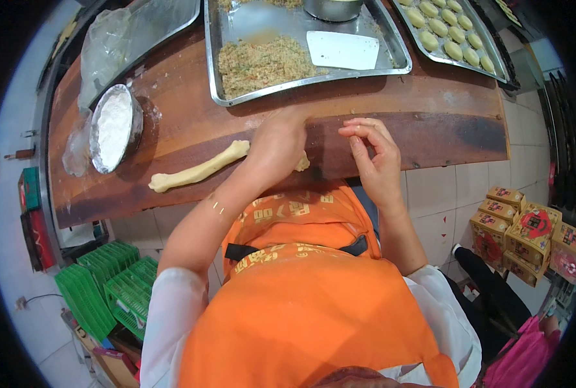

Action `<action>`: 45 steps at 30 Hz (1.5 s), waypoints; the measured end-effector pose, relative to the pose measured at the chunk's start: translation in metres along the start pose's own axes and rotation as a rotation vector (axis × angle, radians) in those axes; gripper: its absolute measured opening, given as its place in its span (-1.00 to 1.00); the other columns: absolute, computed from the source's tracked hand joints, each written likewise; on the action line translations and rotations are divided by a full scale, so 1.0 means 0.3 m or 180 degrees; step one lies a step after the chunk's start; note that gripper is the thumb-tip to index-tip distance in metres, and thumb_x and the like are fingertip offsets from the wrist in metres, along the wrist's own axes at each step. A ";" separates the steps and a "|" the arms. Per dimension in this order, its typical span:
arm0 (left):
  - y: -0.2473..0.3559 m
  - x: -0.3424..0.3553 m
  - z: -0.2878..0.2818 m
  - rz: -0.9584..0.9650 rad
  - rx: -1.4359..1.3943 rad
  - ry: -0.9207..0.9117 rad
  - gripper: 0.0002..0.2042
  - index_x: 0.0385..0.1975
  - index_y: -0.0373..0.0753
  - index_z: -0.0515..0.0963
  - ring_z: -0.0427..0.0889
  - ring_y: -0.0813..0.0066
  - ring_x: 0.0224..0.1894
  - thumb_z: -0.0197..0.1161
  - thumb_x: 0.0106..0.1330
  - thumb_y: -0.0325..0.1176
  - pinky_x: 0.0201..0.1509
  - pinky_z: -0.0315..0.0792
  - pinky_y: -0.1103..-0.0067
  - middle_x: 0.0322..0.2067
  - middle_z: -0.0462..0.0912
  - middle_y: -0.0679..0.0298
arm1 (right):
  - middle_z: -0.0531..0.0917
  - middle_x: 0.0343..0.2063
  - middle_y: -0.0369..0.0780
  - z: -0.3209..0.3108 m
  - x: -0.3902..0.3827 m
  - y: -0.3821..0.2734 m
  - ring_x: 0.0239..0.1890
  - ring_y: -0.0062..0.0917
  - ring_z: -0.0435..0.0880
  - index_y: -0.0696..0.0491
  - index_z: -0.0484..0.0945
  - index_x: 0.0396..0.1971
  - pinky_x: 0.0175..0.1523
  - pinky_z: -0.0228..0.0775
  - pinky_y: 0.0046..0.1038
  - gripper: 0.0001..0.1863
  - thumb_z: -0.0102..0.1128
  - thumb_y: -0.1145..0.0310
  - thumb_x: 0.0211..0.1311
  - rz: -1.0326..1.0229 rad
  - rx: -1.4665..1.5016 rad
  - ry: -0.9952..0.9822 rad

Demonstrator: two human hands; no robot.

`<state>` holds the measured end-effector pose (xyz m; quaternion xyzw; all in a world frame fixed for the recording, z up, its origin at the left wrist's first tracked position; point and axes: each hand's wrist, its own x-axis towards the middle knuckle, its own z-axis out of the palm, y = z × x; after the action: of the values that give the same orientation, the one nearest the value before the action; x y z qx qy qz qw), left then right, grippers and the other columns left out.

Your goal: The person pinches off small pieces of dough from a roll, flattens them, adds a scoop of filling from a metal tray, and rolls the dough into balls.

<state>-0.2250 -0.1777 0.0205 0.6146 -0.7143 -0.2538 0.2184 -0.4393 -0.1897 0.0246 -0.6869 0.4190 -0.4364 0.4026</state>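
Note:
My left hand (278, 147) is closed, knuckles up, over a small piece of dough (303, 162) near the front edge of the wooden table. Only a bit of that dough peeks out at the hand's right side; my fingertips are hidden. A long, pale yellow roll of dough (200, 168) lies slantwise to the left, its right end close to my left wrist. Off to the right, my right hand (377, 152) hovers over the table edge, fingers bent and apart, with nothing in it.
Left on the wooden table (443, 129) stands a bowl of white flour (113, 132) beside plastic bags (103, 55). A metal tray (262, 89) behind holds crumbly filling, a white scraper (343, 50) and a pot (333, 8). Shaped dough pieces (453, 49) fill another tray. Green baskets (100, 284) and boxes (527, 233) flank me.

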 end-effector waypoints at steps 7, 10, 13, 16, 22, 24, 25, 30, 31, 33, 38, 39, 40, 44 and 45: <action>-0.050 0.070 0.122 0.0858 0.1337 -0.0025 -0.39 0.41 -0.03 0.26 0.07 0.11 0.50 0.24 0.34 -0.22 0.50 -0.05 0.08 0.43 0.14 0.12 | 0.65 -0.15 -0.18 -0.061 -0.005 0.085 -0.12 -0.49 0.64 0.15 0.67 -0.23 -0.04 0.47 -0.54 -0.86 0.12 0.58 0.33 0.0032 0.0031 0.0160; -0.043 0.075 0.116 0.0951 0.1450 -0.0006 -0.40 0.39 -0.04 0.28 0.11 0.12 0.48 0.25 0.33 -0.24 0.48 0.01 0.12 0.43 0.16 0.13 | 0.65 -0.15 -0.19 -0.066 -0.021 0.102 -0.11 -0.51 0.64 0.15 0.67 -0.24 -0.02 0.46 -0.55 -0.86 0.12 0.58 0.35 0.0279 0.0273 0.0226; -0.043 0.098 0.108 0.1041 0.1324 0.0144 -0.37 0.38 -0.11 0.28 0.23 0.12 0.42 0.28 0.29 -0.27 0.44 0.10 0.17 0.38 0.26 0.14 | 0.65 -0.15 -0.21 -0.056 0.005 0.080 -0.14 -0.54 0.63 0.15 0.66 -0.24 -0.05 0.46 -0.56 -0.87 0.12 0.58 0.36 0.0174 0.0439 0.0339; -0.029 0.119 0.095 0.1097 0.1367 0.0194 -0.36 0.38 -0.15 0.27 0.30 0.12 0.37 0.27 0.28 -0.26 0.42 0.14 0.21 0.33 0.32 0.11 | 0.64 -0.15 -0.23 -0.039 0.047 0.049 -0.19 -0.58 0.62 0.14 0.66 -0.23 -0.11 0.45 -0.58 -0.87 0.13 0.57 0.36 0.0075 0.0546 0.0352; 0.007 0.096 0.081 0.1045 0.1435 0.0112 -0.31 0.45 -0.04 0.21 0.19 0.07 0.45 0.26 0.32 -0.12 0.48 0.06 0.13 0.43 0.18 0.08 | 0.66 -0.22 -0.25 -0.105 0.034 -0.003 -0.25 -0.62 0.62 0.14 0.67 -0.20 -0.16 0.45 -0.59 -0.84 0.10 0.59 0.36 -0.0129 0.0145 0.0220; -0.002 0.013 0.083 0.0975 0.1245 -0.0254 -0.27 0.47 -0.03 0.18 0.00 0.06 0.54 0.29 0.30 -0.10 0.54 -0.08 0.12 0.50 0.01 0.04 | 0.67 -0.25 -0.25 -0.121 -0.013 0.025 -0.28 -0.62 0.62 0.16 0.67 -0.19 -0.17 0.46 -0.60 -0.84 0.10 0.59 0.36 0.0110 0.0179 0.0233; 0.004 0.003 0.084 0.0891 0.1191 -0.0205 -0.27 0.47 -0.03 0.19 -0.01 0.06 0.54 0.29 0.30 -0.09 0.55 -0.08 0.12 0.50 0.01 0.04 | 0.67 -0.26 -0.25 -0.119 -0.035 0.032 -0.29 -0.62 0.62 0.17 0.67 -0.19 -0.18 0.46 -0.60 -0.84 0.10 0.58 0.37 0.0310 0.0312 0.0248; 0.014 0.002 0.075 0.0950 0.1151 -0.0159 -0.31 0.44 -0.07 0.23 -0.01 0.05 0.54 0.23 0.33 -0.01 0.55 -0.11 0.10 0.50 0.03 0.02 | 0.68 -0.41 -0.26 -0.045 0.040 -0.025 -0.33 -0.71 0.63 0.18 0.65 -0.26 -0.23 0.47 -0.61 -0.88 0.12 0.52 0.39 0.0848 0.0415 -0.0294; 0.013 -0.001 0.071 0.0941 0.1230 -0.0185 -0.32 0.42 -0.08 0.26 0.01 0.08 0.54 0.20 0.34 0.03 0.55 -0.09 0.10 0.49 0.05 0.02 | 0.66 -0.51 -0.21 -0.016 0.087 -0.051 -0.38 -0.56 0.65 0.16 0.64 -0.30 -0.25 0.49 -0.54 -0.85 0.11 0.45 0.41 0.0816 0.0060 -0.0435; -0.002 -0.009 0.078 0.0868 0.1442 -0.0278 -0.34 0.39 -0.13 0.30 0.01 0.11 0.54 0.17 0.36 0.07 0.55 -0.09 0.10 0.47 0.08 0.01 | 0.66 -0.45 -0.14 0.068 0.208 -0.036 -0.36 -0.37 0.67 0.16 0.60 -0.22 -0.23 0.52 -0.41 -0.83 0.11 0.38 0.43 0.0010 -0.0364 -0.0578; -0.026 -0.016 0.109 0.0964 0.1097 0.0018 -0.34 0.39 -0.10 0.32 -0.03 0.13 0.55 0.17 0.36 0.09 0.56 -0.11 0.07 0.47 0.09 0.03 | 0.62 -0.22 0.02 0.276 0.496 0.076 -0.16 0.00 0.66 0.14 0.50 0.01 -0.11 0.54 -0.12 -0.60 0.06 0.10 0.46 -0.0946 -0.1918 -0.0721; -0.030 -0.021 0.114 0.1009 0.1046 0.0177 -0.35 0.39 -0.10 0.33 -0.03 0.14 0.55 0.17 0.36 0.08 0.56 -0.11 0.07 0.47 0.10 0.03 | 0.60 -0.17 0.05 0.311 0.545 0.051 -0.12 0.01 0.66 0.13 0.48 0.05 -0.08 0.53 -0.10 -0.54 0.04 0.03 0.46 -0.0942 -0.2297 -0.0954; -0.034 -0.026 0.118 0.1026 0.1017 0.0241 -0.37 0.37 -0.11 0.35 0.00 0.10 0.54 0.15 0.37 0.09 0.56 -0.12 0.06 0.45 0.14 0.02 | 0.58 -0.11 0.07 0.339 0.574 0.028 -0.07 0.02 0.65 0.13 0.46 0.09 -0.05 0.53 -0.08 -0.49 0.01 -0.03 0.46 -0.0927 -0.2679 -0.1172; -0.042 -0.046 0.138 0.0993 0.1033 0.0304 -0.39 0.33 -0.15 0.39 0.06 0.04 0.51 0.11 0.39 0.10 0.56 -0.16 0.06 0.40 0.23 0.02 | 0.49 0.10 0.14 0.443 0.598 -0.035 0.07 0.00 0.60 0.12 0.46 0.16 0.12 0.48 -0.08 -0.33 0.02 -0.19 0.37 -0.0064 -0.2865 -0.1599; -0.052 -0.042 0.159 0.0977 0.1133 0.0242 -0.39 0.33 -0.15 0.39 0.07 0.05 0.50 0.10 0.40 0.10 0.56 -0.17 0.06 0.40 0.23 0.02 | 0.46 0.14 0.17 0.471 0.592 -0.016 0.15 -0.01 0.56 0.11 0.44 0.21 0.17 0.45 -0.06 -0.24 0.11 -0.23 0.27 -0.0025 -0.2857 -0.1653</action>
<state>-0.2408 -0.1626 -0.0263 0.5367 -0.8241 -0.0644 0.1695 -0.2583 -0.3263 0.0339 -0.8792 0.4486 -0.0304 0.1574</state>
